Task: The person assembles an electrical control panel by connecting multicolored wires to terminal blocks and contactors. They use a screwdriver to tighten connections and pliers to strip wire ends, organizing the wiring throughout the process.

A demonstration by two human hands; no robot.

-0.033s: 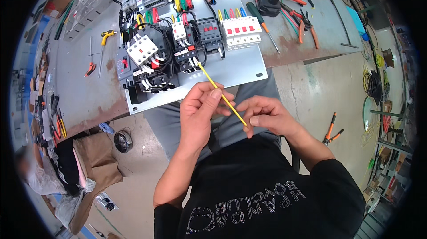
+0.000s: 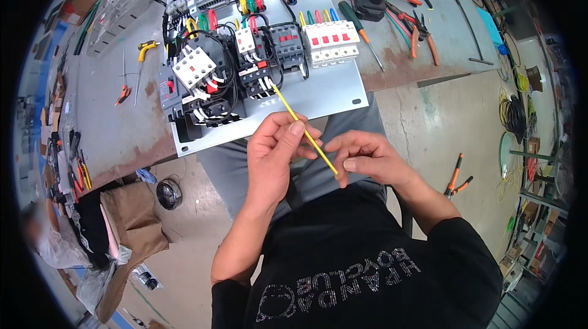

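Note:
A thin yellow wire (image 2: pixel 294 107) slants down toward me from the panel. My left hand (image 2: pixel 272 145) pinches it between thumb and forefinger near its middle. Its far end reaches the white-sleeved leads under a black overload relay (image 2: pixel 256 88); whether it is fixed there I cannot tell. At the wire's near end is my right hand (image 2: pixel 370 160), fingers loosely curled and apart, the end against or just in front of the fingertips. Beyond both hands lies a metal mounting plate (image 2: pixel 331 96) with a large contactor (image 2: pixel 195 69), a smaller contactor (image 2: pixel 288 44) and a white breaker with red switches (image 2: pixel 332 41).
The plate overhangs the worn bench edge above my knees. To the right lie a screwdriver (image 2: pixel 364 36), a cordless drill (image 2: pixel 370 4) and orange-handled pliers (image 2: pixel 422 38). A yellow-handled tool (image 2: pixel 147 50) lies left. More pliers (image 2: pixel 456 177) rest on the floor, right.
The view has shifted very slightly. Both hands and the yellow wire keep almost the same places.

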